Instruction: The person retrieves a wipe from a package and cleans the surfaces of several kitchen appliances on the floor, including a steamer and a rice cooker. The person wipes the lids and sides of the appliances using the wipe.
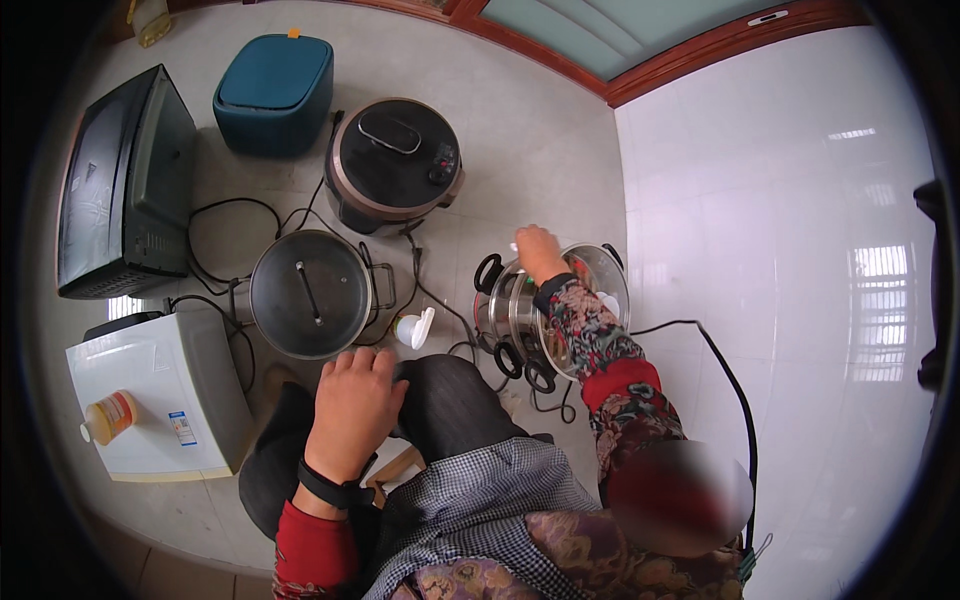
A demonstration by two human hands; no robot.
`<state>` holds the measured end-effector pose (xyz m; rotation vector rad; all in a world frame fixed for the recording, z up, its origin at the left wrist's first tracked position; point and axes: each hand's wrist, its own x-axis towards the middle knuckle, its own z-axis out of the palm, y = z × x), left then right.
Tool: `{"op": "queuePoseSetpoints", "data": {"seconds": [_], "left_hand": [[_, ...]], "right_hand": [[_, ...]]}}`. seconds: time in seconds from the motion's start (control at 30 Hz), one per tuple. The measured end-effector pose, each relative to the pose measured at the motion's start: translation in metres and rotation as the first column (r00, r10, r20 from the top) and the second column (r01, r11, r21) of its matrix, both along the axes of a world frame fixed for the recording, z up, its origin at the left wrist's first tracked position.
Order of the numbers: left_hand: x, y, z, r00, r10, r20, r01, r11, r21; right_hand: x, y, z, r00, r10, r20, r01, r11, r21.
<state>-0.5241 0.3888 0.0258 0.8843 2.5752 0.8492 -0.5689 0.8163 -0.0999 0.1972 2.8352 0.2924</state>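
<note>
My right hand [538,253] reaches over a stacked metal steamer pot [504,300] with black loop handles. Its fingers are curled, and a small white thing [514,246] shows at their edge; the hand hides most of it. My right forearm covers part of the pot's top, where red and green patches show beside the wrist. My left hand [352,412] lies at my knee, fingers side by side, with nothing visible in it. Just beyond the knee stands a bottle with a white spray head [414,328]. A dark lidded pan [310,292] sits ahead of my left hand.
An electric pressure cooker [397,161], a teal lidded bin [274,94] and a black oven-like appliance [124,195] stand on the tile floor. At left, a white appliance [161,390] carries a yellow bottle [111,418]. Black cords [431,292] run between them. A white tiled wall [720,225] rises at right.
</note>
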Motion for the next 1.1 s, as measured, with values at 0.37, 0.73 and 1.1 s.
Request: {"op": "queuePoseSetpoints", "data": {"seconds": [0.37,0.73,1.1], "left_hand": [[0.001,0.004,0.002,1.000,0.023,-0.011,-0.023,1.000,-0.009],[0.008,-0.006,0.000,0.991,0.059,-0.120,-0.058,0.998,0.013],[0.016,-0.015,0.003,0.989,0.087,-0.123,-0.085,0.996,0.027]], "right_hand": [[0.081,-0.070,0.006,0.886,0.254,0.388,-0.279,0.960,0.010],[0.056,-0.040,0.018,0.931,0.348,0.110,-0.364,0.908,0.206],[0.155,-0.081,0.019,0.864,0.464,0.194,-0.493,0.859,0.139]]}}
